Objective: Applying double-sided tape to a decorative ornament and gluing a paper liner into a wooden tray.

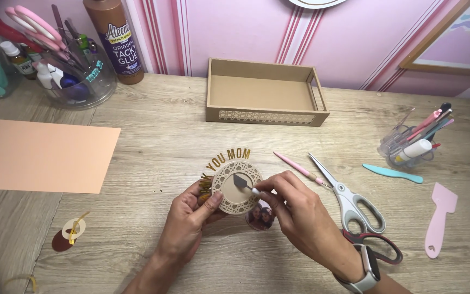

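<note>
Both hands work low over the desk (153, 141). Left hand (187, 224) has its grip closed on a round lattice frame (237, 187) with gold letters, held just above the desk. Right hand (300, 218) pinches a small flat-bladed tool (244, 184), its blade touching the frame. Scissors (349, 204) lie just beside.

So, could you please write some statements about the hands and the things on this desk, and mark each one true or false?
1. The left hand holds a round lattice frame. True.
2. The right hand holds the scissors. False: it holds a small flat-tipped tool; the scissors lie on the desk.
3. The cardboard tray is full of pens. False: it looks empty.
4. A peach paper sheet lies to the left. True.
</note>
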